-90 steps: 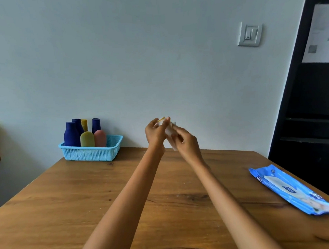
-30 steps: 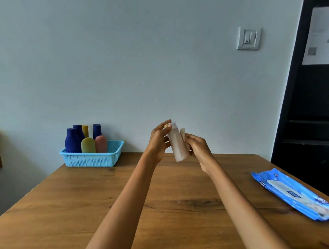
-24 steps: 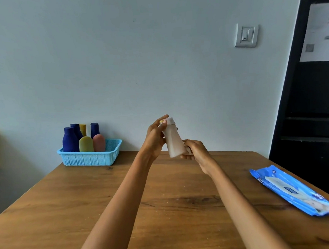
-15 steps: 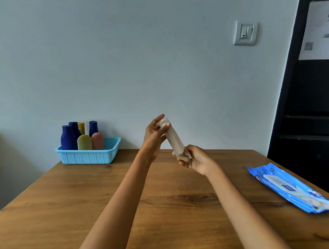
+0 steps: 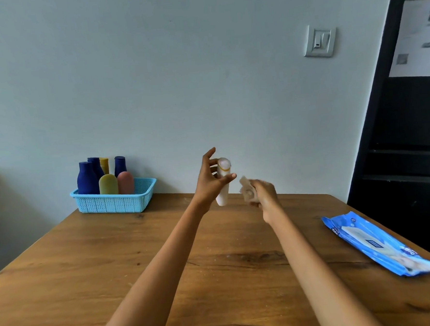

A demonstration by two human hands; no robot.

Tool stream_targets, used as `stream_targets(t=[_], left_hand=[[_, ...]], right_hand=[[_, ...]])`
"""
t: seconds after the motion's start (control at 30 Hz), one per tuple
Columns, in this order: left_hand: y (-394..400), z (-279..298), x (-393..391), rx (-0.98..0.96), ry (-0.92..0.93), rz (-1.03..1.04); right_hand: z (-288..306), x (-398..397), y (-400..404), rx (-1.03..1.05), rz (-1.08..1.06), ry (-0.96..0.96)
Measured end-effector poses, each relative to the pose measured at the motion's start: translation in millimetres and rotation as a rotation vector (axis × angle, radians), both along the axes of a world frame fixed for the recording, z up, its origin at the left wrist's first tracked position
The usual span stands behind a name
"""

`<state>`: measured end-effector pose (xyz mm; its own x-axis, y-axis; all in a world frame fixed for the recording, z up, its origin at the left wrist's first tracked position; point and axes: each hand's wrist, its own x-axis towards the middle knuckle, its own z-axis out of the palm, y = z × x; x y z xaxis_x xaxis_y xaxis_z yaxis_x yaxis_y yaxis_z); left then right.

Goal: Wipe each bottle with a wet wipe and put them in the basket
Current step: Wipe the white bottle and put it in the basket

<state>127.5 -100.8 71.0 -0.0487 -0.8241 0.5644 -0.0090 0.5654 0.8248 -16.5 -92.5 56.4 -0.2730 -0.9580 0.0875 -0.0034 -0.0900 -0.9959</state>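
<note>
My left hand (image 5: 208, 180) holds a small white bottle (image 5: 223, 187) upright above the table's far middle, thumb and fingers around its upper part. Just to its right, my right hand (image 5: 262, 194) grips a crumpled wet wipe (image 5: 245, 189), which is apart from the bottle. The light blue basket (image 5: 114, 203) stands at the far left corner of the table against the wall. Several bottles stand in it: dark blue ones (image 5: 86, 178), a yellow-green one (image 5: 108, 184), a pink one (image 5: 125, 182) and a yellow one at the back.
A blue pack of wet wipes (image 5: 380, 243) lies near the right edge of the wooden table (image 5: 89, 258). A dark doorway stands at the right, with a light switch (image 5: 319, 41) on the wall.
My right hand with the wipe has come off the bottle's lower end and moved right. My left hand now holds the bottle alone, turned upright.
</note>
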Motion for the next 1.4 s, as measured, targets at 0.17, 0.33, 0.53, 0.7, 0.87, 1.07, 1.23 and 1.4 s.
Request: stream_targets(t=[0.17, 0.33, 0.53, 0.7, 0.87, 1.07, 1.23, 1.4], left_hand=[[1, -3, -4, -0.047, -0.111, -0.028], [4, -1, -5, -0.055, -0.114, -0.037], [1, -1, -5, -0.045, -0.101, -0.034], [1, -2, -6, 0.03, 0.005, -0.087], [-6, -3, 3, 0.143, 0.154, -0.136], [-4, -16, 3, 0.216, -0.016, -0.189], [-1, -22, 2, 0.237, -0.224, -0.238], [0, -26, 3, 0.248, -0.324, -0.297]], right_hand=[[9, 6, -5, -0.369, -0.041, 0.079], [21, 17, 1, -0.318, 0.064, 0.032], [24, 2, 7, -0.193, 0.102, -0.133], [22, 7, 8, -0.192, 0.1, -0.133], [13, 5, 9, -0.193, 0.152, 0.16], [1, 6, 2, -0.101, 0.027, -0.059], [-8, -6, -1, -0.022, -0.01, -0.212], [-15, -5, -3, 0.006, 0.037, -0.111]])
